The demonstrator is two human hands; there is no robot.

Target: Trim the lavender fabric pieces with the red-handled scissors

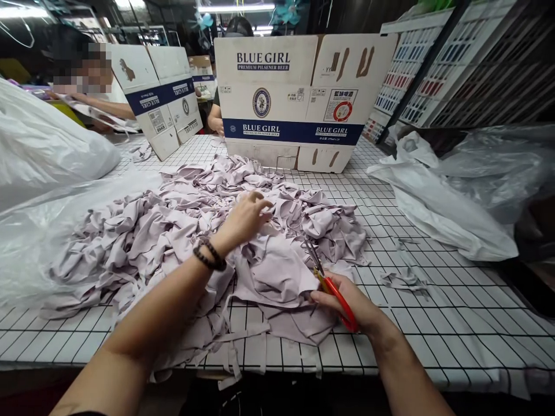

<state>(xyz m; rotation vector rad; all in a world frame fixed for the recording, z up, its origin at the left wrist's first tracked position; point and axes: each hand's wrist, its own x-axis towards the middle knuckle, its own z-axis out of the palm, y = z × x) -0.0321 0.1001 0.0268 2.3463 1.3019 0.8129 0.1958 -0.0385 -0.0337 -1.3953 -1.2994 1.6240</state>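
A large heap of pale mauve fabric pieces (156, 231) spreads over the table. Reaching over the middle of it is my left hand (249, 216), slightly blurred, with the fingers apart and bent; nothing shows in its grasp. A dark bead bracelet (210, 255) circles that wrist. My right hand (351, 300) is closed around red-handled scissors (342, 303), whose blades point up and away over the cloth. Beside their tips and under my right fingers lies a fabric piece (275, 280). Narrow fabric strips (243, 333) trail toward the table's front edge.
A white beer carton (295, 104) stands behind the heap, another carton (158, 95) to its left. Plastic bags lie left (47, 138) and right (446, 196). Scraps (405, 281) rest on the grid-patterned tablecloth (459, 312). Two people sit across the table.
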